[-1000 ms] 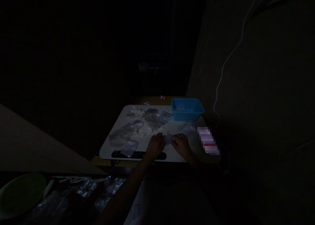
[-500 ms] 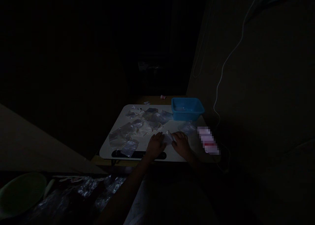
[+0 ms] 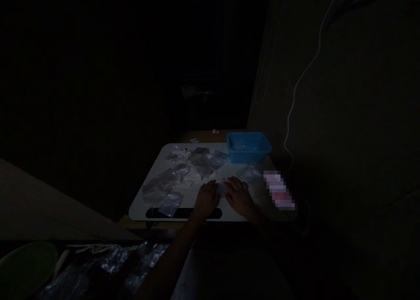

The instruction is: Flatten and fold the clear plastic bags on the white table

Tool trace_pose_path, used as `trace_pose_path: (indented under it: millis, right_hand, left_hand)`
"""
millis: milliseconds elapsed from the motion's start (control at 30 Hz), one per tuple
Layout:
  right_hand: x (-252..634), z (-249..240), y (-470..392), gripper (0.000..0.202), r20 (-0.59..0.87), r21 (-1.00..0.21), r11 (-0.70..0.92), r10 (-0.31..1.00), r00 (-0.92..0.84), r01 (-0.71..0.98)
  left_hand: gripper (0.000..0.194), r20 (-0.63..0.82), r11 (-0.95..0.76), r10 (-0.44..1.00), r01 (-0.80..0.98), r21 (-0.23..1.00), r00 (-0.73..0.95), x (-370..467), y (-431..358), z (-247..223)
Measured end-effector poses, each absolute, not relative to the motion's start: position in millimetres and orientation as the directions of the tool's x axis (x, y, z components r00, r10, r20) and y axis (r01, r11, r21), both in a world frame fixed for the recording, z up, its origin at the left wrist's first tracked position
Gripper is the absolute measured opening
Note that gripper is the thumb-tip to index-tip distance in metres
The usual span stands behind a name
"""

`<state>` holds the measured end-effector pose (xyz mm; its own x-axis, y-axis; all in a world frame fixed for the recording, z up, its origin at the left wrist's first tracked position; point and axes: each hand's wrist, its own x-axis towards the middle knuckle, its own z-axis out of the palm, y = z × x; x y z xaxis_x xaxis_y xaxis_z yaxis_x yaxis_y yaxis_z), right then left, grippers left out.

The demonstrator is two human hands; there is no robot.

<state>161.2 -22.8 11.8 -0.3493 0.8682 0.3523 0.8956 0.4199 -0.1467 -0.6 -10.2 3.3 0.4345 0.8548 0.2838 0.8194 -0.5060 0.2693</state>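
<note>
A small piece of clear plastic [image 3: 221, 189] lies on the white folding table [image 3: 188, 195] between my hands. My left hand [image 3: 207, 198] rests on the table at the left edge of this piece, palm down, fingers stretched forward. On its other side, my right hand [image 3: 239, 196] lies over the right end of the piece with its fingers extended and slightly apart. Just beyond my right hand is a crumpled clear plastic bag [image 3: 251, 173]. Several flat clear plastic bags [image 3: 164, 182] are spread over the left half of the table. Dim light hides finer detail.
A blue plastic basin [image 3: 249, 155] stands at the table's back right corner. A blurred-out pinkish object [image 3: 279, 190] lies at the right edge. A white cord [image 3: 295, 88] hangs along the right wall. Shiny plastic [image 3: 114, 258] and a green round basket [image 3: 29, 265] are low on the left.
My right hand has moved slightly left and its fingers now reach forward over the plastic piece, whose raised white end is lower. The view has tilted slightly.
</note>
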Motion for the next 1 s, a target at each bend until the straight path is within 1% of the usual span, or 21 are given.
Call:
trace_pose_path:
  millis: [100, 167, 333, 533, 667, 867, 1000]
  right_hand:
    - [160.3, 9.0, -21.8, 0.036, 0.332, -0.118, 0.37, 0.889, -0.314, 0.922]
    - [161.1, 7.1, -20.4, 0.037, 0.316, -0.111, 0.364, 0.895, -0.314, 0.925]
    - [163.5, 8.1, -19.3, 0.042, 0.316, -0.114, 0.416, 0.876, -0.364, 0.902]
    - [160.3, 8.9, -20.8, 0.045, 0.313, -0.044, 0.511, 0.823, -0.474, 0.858]
    - [159.8, 5.9, -20.0, 0.046, 0.28, -0.016, 0.518, 0.823, -0.493, 0.855]
    - [160.5, 4.2, -20.0, 0.048, 0.292, 0.002, 0.513, 0.821, -0.491, 0.859]
    - [159.2, 4.4, -20.3, 0.048, 0.289, 0.009, 0.507, 0.824, -0.487, 0.862]
  left_hand:
    - [0.035, 0.285, -0.509, 0.853, 0.818, 0.269, 0.437, -0.7, -10.1, 3.7]
    - [0.035, 0.284, -0.503, 0.857, 0.819, 0.276, 0.43, -0.4, -9.9, 3.3]
    - [0.035, 0.284, -0.496, 0.86, 0.825, 0.27, 0.424, 0.3, -9.4, 1.6]
    - [0.039, 0.286, -0.515, 0.848, 0.821, 0.248, 0.446, -0.7, -8.5, -1.1]
    - [0.042, 0.281, -0.511, 0.851, 0.824, 0.244, 0.445, -0.8, -6.3, -2.9]
    - [0.041, 0.342, -0.534, 0.831, 0.802, 0.269, 0.439, 0.5, -4.7, -4.7]
    - [0.045, 0.288, -0.542, 0.83, 0.811, 0.219, 0.477, 1.4, -7.2, -4.8]
